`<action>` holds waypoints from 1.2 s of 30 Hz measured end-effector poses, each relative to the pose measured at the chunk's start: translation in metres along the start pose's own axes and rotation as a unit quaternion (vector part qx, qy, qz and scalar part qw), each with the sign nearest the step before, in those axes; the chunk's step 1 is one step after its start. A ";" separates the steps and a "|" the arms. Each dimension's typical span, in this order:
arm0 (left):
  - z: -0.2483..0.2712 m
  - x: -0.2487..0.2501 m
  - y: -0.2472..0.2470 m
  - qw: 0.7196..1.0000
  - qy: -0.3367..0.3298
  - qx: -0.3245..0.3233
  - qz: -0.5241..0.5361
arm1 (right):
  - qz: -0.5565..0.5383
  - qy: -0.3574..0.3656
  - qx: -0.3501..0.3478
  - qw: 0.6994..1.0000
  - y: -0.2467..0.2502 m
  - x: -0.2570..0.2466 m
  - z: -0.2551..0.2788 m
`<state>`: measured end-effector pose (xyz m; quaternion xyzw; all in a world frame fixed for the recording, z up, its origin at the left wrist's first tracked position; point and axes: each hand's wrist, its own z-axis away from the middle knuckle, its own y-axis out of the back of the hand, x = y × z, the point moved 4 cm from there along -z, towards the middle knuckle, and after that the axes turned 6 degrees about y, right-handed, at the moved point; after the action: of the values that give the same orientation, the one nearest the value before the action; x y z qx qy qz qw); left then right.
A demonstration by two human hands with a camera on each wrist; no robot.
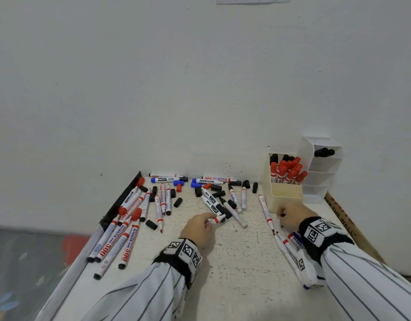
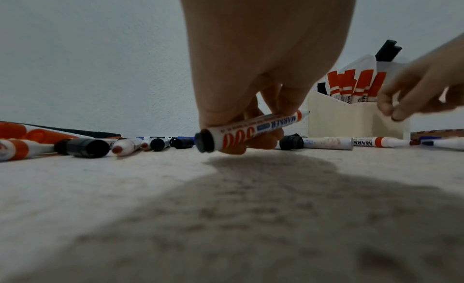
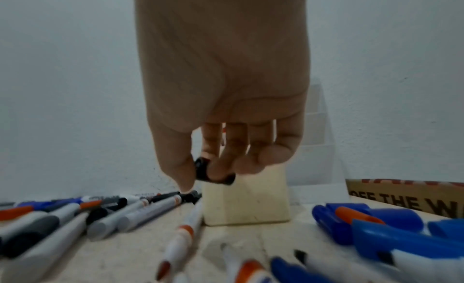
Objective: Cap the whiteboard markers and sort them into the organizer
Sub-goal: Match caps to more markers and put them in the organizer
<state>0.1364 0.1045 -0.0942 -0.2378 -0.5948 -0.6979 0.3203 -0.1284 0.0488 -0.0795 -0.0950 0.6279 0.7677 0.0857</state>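
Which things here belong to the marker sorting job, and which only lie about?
Job:
- marker in left hand
- black cap in right hand
- cream organizer
- loose markers and caps

Lying about:
- cardboard box
- white stacked organizer, possibly for the job

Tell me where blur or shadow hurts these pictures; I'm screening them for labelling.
Head view: sharp, evenly lit, wide-angle bending at the edges. Left wrist view: the left hand casts a broad dark shadow on the table; the near surface is soft. Right wrist view: the blue markers up close are smeared; the black cap is readable.
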 end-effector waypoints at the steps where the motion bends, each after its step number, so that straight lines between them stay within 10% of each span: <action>1: 0.000 0.001 -0.001 1.000 -0.010 -0.003 -0.002 | -0.010 0.006 0.021 1.000 0.005 -0.003 0.002; 11: -0.001 0.000 -0.006 0.998 -0.040 -0.017 -0.040 | -0.193 0.206 0.047 0.958 0.013 -0.079 0.033; 27: -0.002 0.001 -0.001 0.996 -0.078 0.034 -0.006 | -0.131 0.264 0.005 0.956 -0.017 -0.104 0.031; 36: -0.001 0.004 -0.007 0.985 -0.071 -0.018 0.154 | -0.197 0.161 0.044 0.966 -0.021 -0.111 0.027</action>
<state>0.1289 0.1038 -0.0961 -0.3815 -0.5596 -0.6324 0.3761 -0.0165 0.0781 -0.0664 -0.3353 0.6358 0.6816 0.1368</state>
